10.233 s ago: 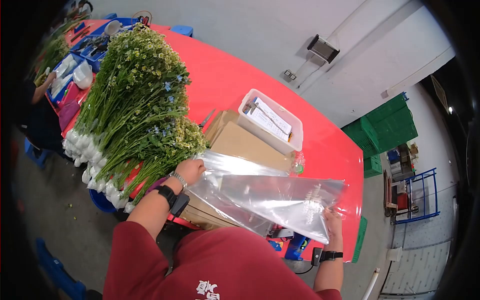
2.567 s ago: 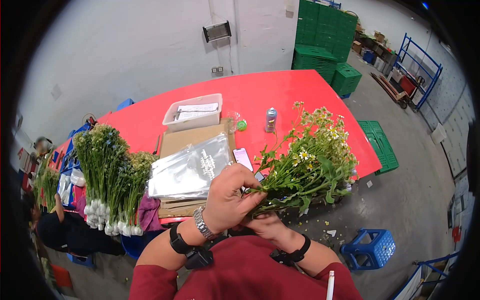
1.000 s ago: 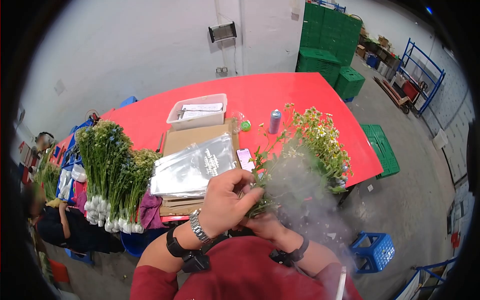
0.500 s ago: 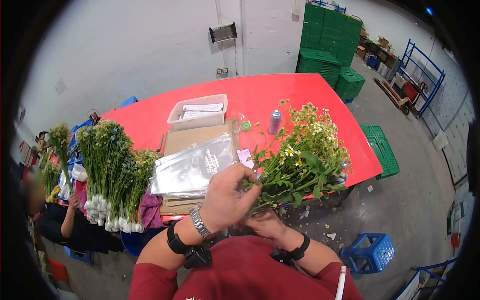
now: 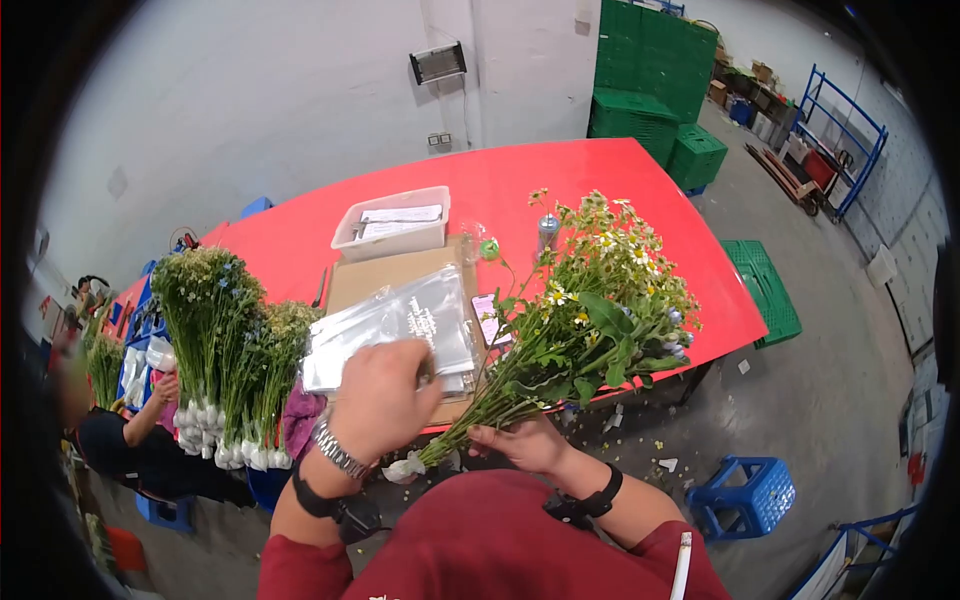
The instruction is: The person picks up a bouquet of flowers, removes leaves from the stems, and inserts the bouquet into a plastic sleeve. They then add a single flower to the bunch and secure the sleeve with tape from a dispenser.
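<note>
The bunch of flowers [image 5: 615, 320] slanted over the near edge of the table [image 5: 510, 185], stems toward lower left, blooms toward upper right. The right hand [image 5: 528, 445] was closed round the lower stems; the left hand [image 5: 388, 395], apart from them, curled near the plastic sleeves [image 5: 375, 330], its wrist nearer the white-wrapped stem ends [image 5: 405, 467]. Its fingertips were hidden, so whether it held anything could not be told; blooms partly covered the can [image 5: 547, 230]

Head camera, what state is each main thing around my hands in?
Flower bunch: in bloom, stem ends wrapped in white
Right hand: holding the flower bunch
Left hand: fingers curled, grip unclear
Plastic sleeves: lying flat, stacked
Phone: face up, screen lit
White bin: open, papers inside
Spray can: upright, partly hidden
</note>
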A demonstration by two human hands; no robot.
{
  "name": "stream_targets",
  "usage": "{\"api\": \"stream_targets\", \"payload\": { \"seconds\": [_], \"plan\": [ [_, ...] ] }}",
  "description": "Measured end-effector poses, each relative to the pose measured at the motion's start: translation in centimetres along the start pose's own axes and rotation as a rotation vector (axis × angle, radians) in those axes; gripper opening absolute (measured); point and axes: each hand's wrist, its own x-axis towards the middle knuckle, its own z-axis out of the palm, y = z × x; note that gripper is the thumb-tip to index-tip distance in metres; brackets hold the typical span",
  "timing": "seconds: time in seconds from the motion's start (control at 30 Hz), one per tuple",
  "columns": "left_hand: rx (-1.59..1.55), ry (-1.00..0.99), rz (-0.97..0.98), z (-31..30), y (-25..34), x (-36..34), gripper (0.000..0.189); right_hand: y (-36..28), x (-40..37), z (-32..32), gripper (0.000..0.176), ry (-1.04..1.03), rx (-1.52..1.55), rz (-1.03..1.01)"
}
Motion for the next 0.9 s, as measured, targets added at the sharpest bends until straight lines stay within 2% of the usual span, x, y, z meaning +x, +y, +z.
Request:
{"api": "stream_targets", "payload": {
  "seconds": [0.03, 0.1, 0.13, 0.23, 0.3, 0.33, 0.4, 0.47, 0.53, 0.57, 0.63, 0.73, 0.9],
  "plan": [
    [0.003, -0.006, 0.007, 0.2, -0.5, -0.5, 0.018, 0.0, 0.0, -0.2, 0.017, 0.007, 0.005, -0.004],
    [0.213, 0.168, 0.118, 0.6, -0.8, -1.8, 0.017, -0.3, -0.1, -0.4, 0.017, 0.006, -0.039, 0.008],
    [0.214, 0.168, 0.112, 0.6, -0.4, -1.7, 0.017, -0.2, 0.0, -0.3, 0.017, 0.002, -0.039, 0.011],
    [-0.134, 0.378, 0.361, 0.8, 2.4, -0.5, 0.014, 0.4, 0.3, -0.2, 0.017, 0.029, 0.023, 0.052],
    [-0.186, 0.424, 0.388, 1.7, 3.3, 0.4, 0.014, 0.7, 0.6, -0.4, 0.018, -0.026, -0.228, 0.012],
    [-0.238, 0.459, 0.43, 2.1, 3.6, 0.8, 0.015, 0.5, 0.8, -0.2, 0.018, -0.036, -0.233, 0.012],
    [-0.242, 0.48, 0.426, 2.7, 4.1, 1.1, 0.016, 0.3, 0.8, 0.3, 0.021, -0.028, -0.37, -0.23],
    [-0.23, 0.488, 0.381, 3.6, 4.5, 1.4, 0.017, 0.8, 0.6, -0.4, 0.022, -0.031, -0.393, -0.248],
    [-0.234, 0.512, 0.381, 4.0, 4.6, 1.7, 0.018, 1.9, 0.5, -0.9, 0.023, -0.055, -0.645, -0.428],
    [-0.238, 0.54, 0.377, 4.1, 4.6, 1.8, 0.019, 2.2, 0.3, -1.1, 0.023, -0.049, -0.643, -0.429],
    [-0.238, 0.545, 0.375, 4.1, 4.7, 1.8, 0.02, 1.5, -0.3, -0.7, 0.022, -0.014, -0.493, -0.083],
    [-0.251, 0.559, 0.382, 4.2, 4.8, 2.0, 0.021, 0.4, -0.6, -0.4, 0.024, 0.021, -0.463, -0.024],
    [-0.328, 0.563, 0.39, 4.6, 4.8, 1.9, 0.018, 0.9, -0.6, -0.5, 0.022, 0.051, -0.299, -0.055]
  ]
}}
